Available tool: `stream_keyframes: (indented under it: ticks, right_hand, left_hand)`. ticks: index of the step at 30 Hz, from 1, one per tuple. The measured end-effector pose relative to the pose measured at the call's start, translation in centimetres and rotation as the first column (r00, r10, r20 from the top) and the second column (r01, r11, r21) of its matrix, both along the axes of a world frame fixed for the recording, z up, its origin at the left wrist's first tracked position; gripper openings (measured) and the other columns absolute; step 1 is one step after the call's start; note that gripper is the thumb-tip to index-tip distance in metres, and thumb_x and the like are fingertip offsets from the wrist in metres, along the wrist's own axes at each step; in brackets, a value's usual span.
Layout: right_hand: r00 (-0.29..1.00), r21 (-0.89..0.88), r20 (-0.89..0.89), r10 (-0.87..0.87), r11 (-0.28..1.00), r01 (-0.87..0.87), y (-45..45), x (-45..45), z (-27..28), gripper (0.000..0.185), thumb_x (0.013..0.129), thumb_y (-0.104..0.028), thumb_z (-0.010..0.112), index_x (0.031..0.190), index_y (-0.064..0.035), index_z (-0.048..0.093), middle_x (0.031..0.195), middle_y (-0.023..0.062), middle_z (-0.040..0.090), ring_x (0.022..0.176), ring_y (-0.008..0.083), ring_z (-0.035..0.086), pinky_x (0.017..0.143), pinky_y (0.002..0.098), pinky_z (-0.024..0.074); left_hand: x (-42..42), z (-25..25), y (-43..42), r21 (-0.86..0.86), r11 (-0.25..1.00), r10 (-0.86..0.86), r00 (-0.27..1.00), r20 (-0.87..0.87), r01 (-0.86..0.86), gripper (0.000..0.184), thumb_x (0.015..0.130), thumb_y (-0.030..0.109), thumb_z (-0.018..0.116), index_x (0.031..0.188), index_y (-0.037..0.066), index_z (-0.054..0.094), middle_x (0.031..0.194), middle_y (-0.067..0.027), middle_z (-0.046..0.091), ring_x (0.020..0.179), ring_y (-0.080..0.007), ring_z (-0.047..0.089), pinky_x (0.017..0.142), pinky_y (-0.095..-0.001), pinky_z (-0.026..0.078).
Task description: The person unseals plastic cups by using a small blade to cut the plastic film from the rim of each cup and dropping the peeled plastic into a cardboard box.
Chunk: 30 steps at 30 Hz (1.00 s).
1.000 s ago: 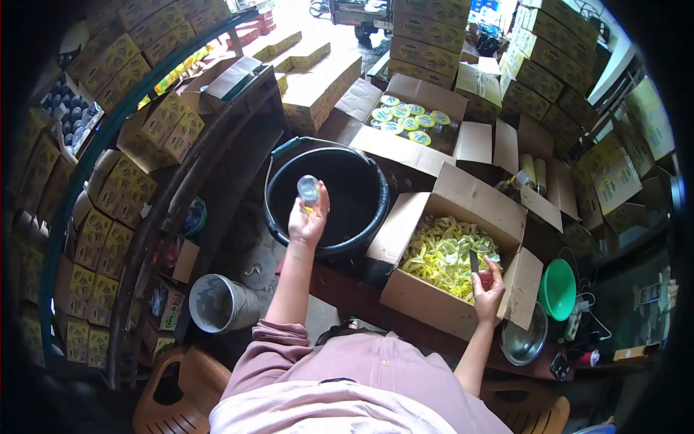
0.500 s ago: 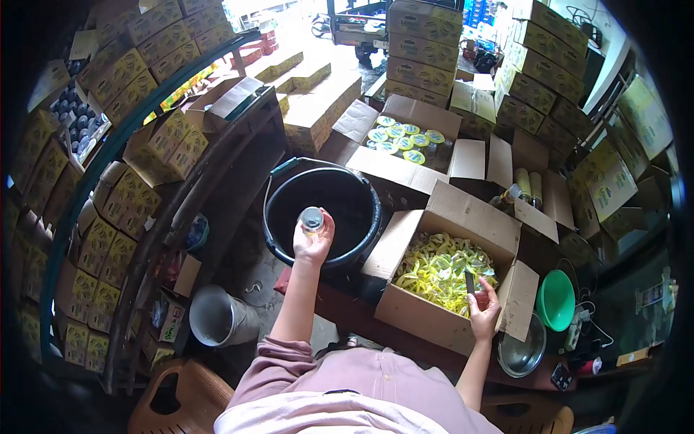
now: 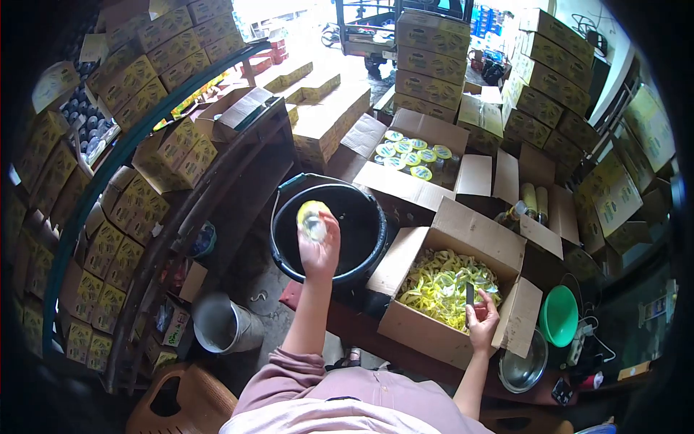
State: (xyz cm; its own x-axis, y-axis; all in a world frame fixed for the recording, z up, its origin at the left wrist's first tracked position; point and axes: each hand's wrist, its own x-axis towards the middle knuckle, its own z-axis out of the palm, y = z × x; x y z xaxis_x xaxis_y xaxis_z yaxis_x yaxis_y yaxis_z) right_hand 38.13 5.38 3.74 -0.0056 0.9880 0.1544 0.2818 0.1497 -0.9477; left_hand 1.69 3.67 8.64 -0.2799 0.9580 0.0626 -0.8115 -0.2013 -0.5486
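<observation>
My left hand (image 3: 320,246) is closed around a small clear cup with a yellow-edged lid (image 3: 312,219), somewhat blurred, and holds it over a black bucket (image 3: 380,249). The lid faces up toward me. Lower right, my right hand (image 3: 483,318) grips a dark narrow knife-like blade (image 3: 470,293) that points away from me. That hand is at the near edge of an open cardboard box (image 3: 419,325) heaped with yellow and pale film strips (image 3: 441,286). Beyond it stands another open carton (image 3: 405,186) holding several yellow-lidded cups (image 3: 412,153).
A grey bucket (image 3: 246,329) stands on the floor at left, near a brown plastic chair (image 3: 184,405). On the right are a green basin (image 3: 559,316), a metal bowl (image 3: 524,365) and a power strip (image 3: 576,347). Stacked printed cartons (image 3: 431,65) rise behind and along the left shelving.
My left hand has turned the cup, so its yellow lid shows instead of the clear end. My right hand keeps hold of the blade in nearly the same place. The view has shifted slightly.
</observation>
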Motion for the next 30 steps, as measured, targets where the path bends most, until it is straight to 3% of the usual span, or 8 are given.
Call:
stream_keyframes:
  ticks: [3, 6, 10, 14, 17, 23, 28, 30]
  right_hand:
    - [1.0, 0.008, 0.027, 0.011, 1.0, -0.011, 0.1, -0.4, 0.0, 0.041, 0.072, 0.001, 0.063, 0.112, -0.0063, 0.055, 0.068, -0.0003, 0.054, 0.057, 0.0059, 0.052, 0.053, 0.0209, 0.0427]
    - [0.999, 0.009, 0.052, 0.01, 1.0, -0.011, 0.1, -0.5, 0.0, 0.041, 0.072, 0.002, 0.062, 0.112, -0.0066, 0.055, 0.068, 0.0001, 0.054, 0.057, 0.0064, 0.052, 0.054, 0.0212, 0.043]
    - [1.0, 0.001, 0.003, 0.01, 1.0, -0.01, 0.0, -0.5, 0.3, 0.041, 0.072, 0.002, 0.062, 0.112, -0.0063, 0.055, 0.069, 0.0005, 0.055, 0.057, 0.0065, 0.053, 0.054, 0.0213, 0.0432]
    - [0.999, 0.039, 0.03, 0.033, 0.999, -0.034, -0.1, -0.2, 0.0, 0.042, 0.073, 0.002, 0.062, 0.113, -0.0056, 0.054, 0.069, 0.0009, 0.055, 0.057, 0.0066, 0.053, 0.054, 0.0211, 0.0433]
    - [1.0, -0.006, -0.02, 0.017, 1.0, -0.017, 0.0, 0.0, 0.3, 0.042, 0.073, 0.002, 0.062, 0.113, -0.006, 0.054, 0.069, 0.0007, 0.055, 0.058, 0.0066, 0.053, 0.054, 0.0211, 0.0434]
    - [1.0, 0.037, 0.017, -0.005, 0.999, 0.004, 0.3, 0.5, -1.1, 0.042, 0.073, 0.002, 0.062, 0.113, -0.0073, 0.054, 0.069, 0.0003, 0.054, 0.058, 0.0065, 0.052, 0.054, 0.0211, 0.0433]
    - [1.0, 0.01, 0.009, 0.002, 1.0, -0.002, 0.0, 0.3, 0.1, 0.041, 0.073, 0.002, 0.062, 0.112, -0.0073, 0.055, 0.07, 0.0, 0.054, 0.059, 0.0066, 0.052, 0.055, 0.0212, 0.0433]
    - [1.0, 0.039, 0.026, -0.009, 0.999, 0.008, 0.0, 0.4, 0.3, 0.041, 0.073, 0.002, 0.062, 0.112, -0.0074, 0.055, 0.07, 0.0, 0.054, 0.059, 0.0066, 0.052, 0.055, 0.0211, 0.0434]
  left_hand:
    - [1.5, -5.7, -1.1, -0.124, 0.991, -0.045, 0.999, 0.028, 0.048, 0.044, 0.09, 0.037, 0.04, 0.106, -0.003, 0.049, 0.098, -0.0167, 0.053, 0.094, -0.0276, 0.051, 0.083, -0.0396, 0.046]
    - [2.7, -4.0, -2.3, -0.16, 0.987, 0.018, 0.999, -0.028, -0.022, 0.046, 0.09, 0.039, 0.039, 0.109, -0.002, 0.046, 0.1, -0.0162, 0.052, 0.094, -0.0274, 0.051, 0.082, -0.0403, 0.046]
    - [2.5, -0.8, -3.2, -0.025, 0.998, -0.063, 0.998, -0.001, 0.063, 0.046, 0.089, 0.04, 0.041, 0.112, 0.001, 0.045, 0.102, -0.0151, 0.05, 0.097, -0.026, 0.05, 0.084, -0.0411, 0.044]
    - [3.0, -5.6, -2.9, -0.137, 0.99, 0.009, 0.997, -0.077, -0.019, 0.046, 0.089, 0.04, 0.042, 0.116, 0.002, 0.042, 0.102, -0.0137, 0.049, 0.096, -0.0239, 0.05, 0.084, -0.0393, 0.044]
    - [2.9, -2.6, -3.0, -0.04, 0.999, -0.004, 0.988, -0.155, -0.002, 0.047, 0.088, 0.04, 0.042, 0.117, 0.002, 0.041, 0.103, -0.0133, 0.048, 0.097, -0.0235, 0.05, 0.083, -0.0387, 0.044]
    - [3.1, -5.1, -3.5, -0.037, 0.999, -0.006, 0.99, -0.144, 0.0, 0.048, 0.088, 0.039, 0.043, 0.118, 0.002, 0.04, 0.104, -0.0136, 0.048, 0.096, -0.024, 0.05, 0.083, -0.0391, 0.044]
    - [3.8, -1.5, -3.7, -0.044, 0.998, -0.048, 0.986, -0.157, 0.041, 0.046, 0.088, 0.038, 0.044, 0.115, 0.001, 0.041, 0.104, -0.0138, 0.048, 0.096, -0.0245, 0.049, 0.082, -0.0392, 0.044]
    - [3.4, -5.0, -3.4, -0.135, 0.991, -0.015, 0.996, -0.089, 0.003, 0.046, 0.087, 0.037, 0.045, 0.116, 0.001, 0.04, 0.104, -0.0138, 0.048, 0.096, -0.0243, 0.049, 0.081, -0.0389, 0.044]
